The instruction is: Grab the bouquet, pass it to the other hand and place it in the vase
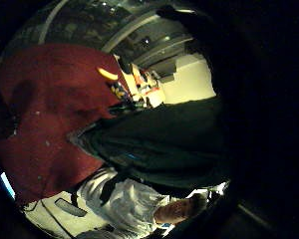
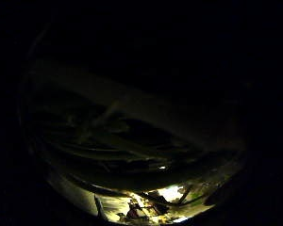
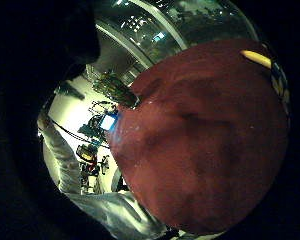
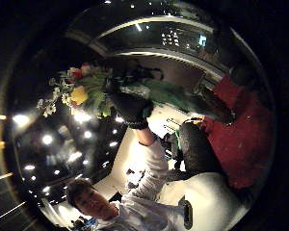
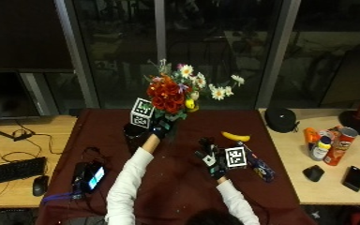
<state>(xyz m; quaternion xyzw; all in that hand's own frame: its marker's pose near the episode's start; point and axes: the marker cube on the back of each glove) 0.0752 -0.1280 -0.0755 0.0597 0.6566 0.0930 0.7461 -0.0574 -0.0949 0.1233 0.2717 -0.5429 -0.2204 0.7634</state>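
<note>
Bouquet in my left hand, raised over the vase, not yet in.

Outside view: my left hand [image 5: 159,127] is curled round the stems of the bouquet [image 5: 174,96], red, white and yellow blooms up, above the dark vase [image 5: 133,136] near the far left of the red tablecloth [image 5: 180,183]. My right hand [image 5: 212,157] hovers mid-cloth, fingers relaxed, empty; judging by that, handover done, insertion left. Right thumb-side view: a gloved hand clamps the stems below the heads. Left thumb-side view: stems fill it.
</note>
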